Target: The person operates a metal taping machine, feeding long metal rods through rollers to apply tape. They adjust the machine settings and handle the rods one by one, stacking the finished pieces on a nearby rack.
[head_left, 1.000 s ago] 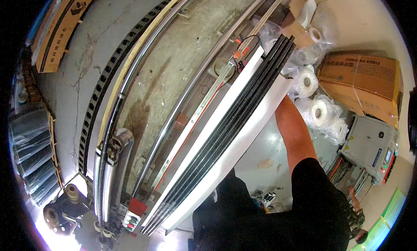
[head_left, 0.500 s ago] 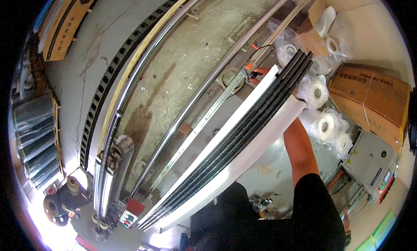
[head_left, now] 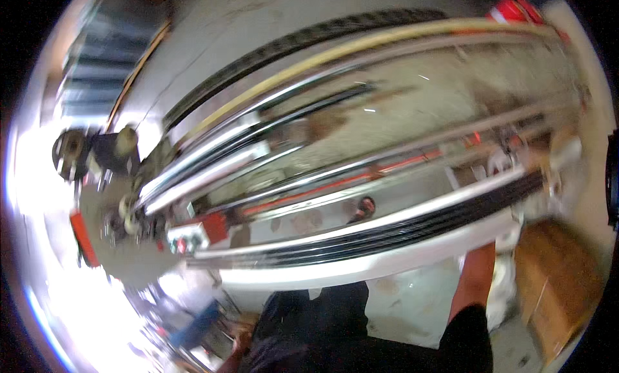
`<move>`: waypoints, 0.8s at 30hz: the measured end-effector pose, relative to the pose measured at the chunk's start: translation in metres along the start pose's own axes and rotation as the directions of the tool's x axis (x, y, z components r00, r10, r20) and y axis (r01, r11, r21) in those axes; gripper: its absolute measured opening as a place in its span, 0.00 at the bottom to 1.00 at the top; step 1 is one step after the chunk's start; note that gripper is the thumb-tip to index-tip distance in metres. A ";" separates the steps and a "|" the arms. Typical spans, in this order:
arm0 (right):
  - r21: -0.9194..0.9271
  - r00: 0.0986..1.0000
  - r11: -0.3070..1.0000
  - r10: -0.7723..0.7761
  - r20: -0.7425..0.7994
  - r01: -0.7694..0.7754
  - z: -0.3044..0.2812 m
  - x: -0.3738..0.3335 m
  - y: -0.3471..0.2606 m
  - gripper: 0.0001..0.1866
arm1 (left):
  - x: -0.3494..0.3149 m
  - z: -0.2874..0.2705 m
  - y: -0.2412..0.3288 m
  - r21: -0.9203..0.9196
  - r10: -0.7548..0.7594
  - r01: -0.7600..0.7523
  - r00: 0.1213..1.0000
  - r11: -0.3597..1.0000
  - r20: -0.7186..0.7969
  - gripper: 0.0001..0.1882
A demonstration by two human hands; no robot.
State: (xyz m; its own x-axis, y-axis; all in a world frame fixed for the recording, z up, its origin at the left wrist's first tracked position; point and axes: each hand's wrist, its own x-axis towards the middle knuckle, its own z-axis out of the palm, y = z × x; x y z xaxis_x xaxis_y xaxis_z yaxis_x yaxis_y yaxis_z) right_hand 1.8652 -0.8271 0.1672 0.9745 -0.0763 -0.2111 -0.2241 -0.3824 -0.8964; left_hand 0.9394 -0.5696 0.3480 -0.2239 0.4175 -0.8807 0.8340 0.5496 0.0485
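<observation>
A long bundle of black strips lies within a white sheet that shows along both sides, stretched across the view in front of my body. My right hand is hidden by the bundle. Its bare forearm runs up beneath the sheet near the right end, supporting it from below. Low on the left, my left hand appears small and smeared by motion, apart from the bundle. Its fingers cannot be made out.
Beyond the bundle runs a long machine bed with metal rails and a red-and-white control box. A black cable chain curves behind it. A brown carton stands at the right. Dark wrapped stacks are at the far left.
My view has swung left and blurred. The bundle, steeply slanted before, now lies closer to level, with my right arm still under it. A blurred left hand has come into view.
</observation>
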 end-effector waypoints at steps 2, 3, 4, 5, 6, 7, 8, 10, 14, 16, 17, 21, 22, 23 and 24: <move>-0.067 0.997 0.995 -0.076 -0.018 0.074 -0.001 -0.045 0.005 0.08 | -0.011 -0.026 -0.072 -0.117 0.025 -0.023 1.000 0.993 0.019 0.24; -0.152 0.994 0.984 -0.085 0.070 0.095 0.008 -0.086 0.007 0.08 | -0.046 -0.025 -0.141 -0.304 0.031 -0.012 0.998 0.952 0.056 0.25; -0.198 0.994 0.976 -0.072 0.084 0.087 -0.002 -0.129 0.030 0.08 | -0.040 -0.059 -0.166 -0.422 0.104 -0.060 0.991 0.904 0.081 0.25; -0.321 0.969 0.936 -0.067 0.237 0.143 -0.004 -0.175 0.041 0.08 | -0.069 -0.037 -0.224 -0.502 0.069 -0.017 0.994 0.865 0.086 0.25; -0.396 0.934 0.882 -0.121 0.335 0.256 -0.017 -0.206 0.059 0.07 | -0.040 -0.014 -0.208 -0.227 0.059 -0.055 0.998 0.972 0.010 0.27; -0.459 0.827 0.772 -0.147 0.543 0.439 -0.024 -0.227 0.065 0.07 | -0.046 0.039 -0.186 0.013 -0.006 0.006 0.999 1.000 -0.042 0.29; -0.456 0.680 0.674 -0.093 0.728 0.581 -0.037 -0.269 0.087 0.07 | -0.055 0.050 -0.198 -0.049 -0.018 0.017 0.999 0.999 -0.037 0.29; -0.365 0.458 0.758 0.100 0.883 0.540 -0.045 -0.373 0.134 0.07 | -0.054 0.043 -0.214 -0.127 -0.001 -0.006 0.998 0.992 -0.056 0.29; -0.347 0.378 0.830 0.180 0.908 0.436 0.046 -0.627 0.059 0.13 | -0.009 0.009 -0.282 -0.609 -0.150 -0.014 0.964 0.793 -0.218 0.28; -0.184 0.177 0.685 0.081 0.981 0.705 0.096 -0.756 -0.024 0.13 | 0.004 0.029 -0.342 -0.429 -0.019 -0.215 0.877 0.877 -0.479 0.26; -0.065 0.055 0.627 0.034 0.998 0.776 0.121 -0.818 -0.050 0.13 | 0.023 0.017 -0.368 -0.344 0.044 -0.275 0.833 0.898 -0.551 0.24; 0.179 -0.373 0.622 0.196 0.907 0.763 0.196 -1.035 -0.117 0.13 | 0.079 -0.034 -0.442 -0.330 0.076 -0.360 0.768 0.873 -0.636 0.19; 0.268 -0.435 0.623 0.128 0.891 0.734 0.213 -1.088 -0.137 0.15 | 0.083 -0.068 -0.442 -0.530 0.024 -0.395 0.817 0.750 -0.576 0.16; 0.348 -0.498 0.628 0.072 0.864 0.696 0.226 -1.124 -0.157 0.17 | 0.078 -0.104 -0.440 -0.711 -0.038 -0.386 0.865 0.588 -0.501 0.13; 0.400 -0.541 0.634 0.035 0.840 0.662 0.235 -1.179 -0.178 0.17 | 0.087 -0.119 -0.467 -0.751 -0.035 -0.409 0.867 0.518 -0.497 0.13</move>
State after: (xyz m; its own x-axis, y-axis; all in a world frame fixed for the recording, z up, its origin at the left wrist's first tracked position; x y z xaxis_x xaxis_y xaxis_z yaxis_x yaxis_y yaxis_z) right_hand 0.7532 -0.4529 0.4847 -0.5457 0.8015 -0.2446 0.4977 0.0752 -0.8641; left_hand 0.4705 -0.7043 0.3045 -0.4739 0.7021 -0.5315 0.1452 0.6576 0.7392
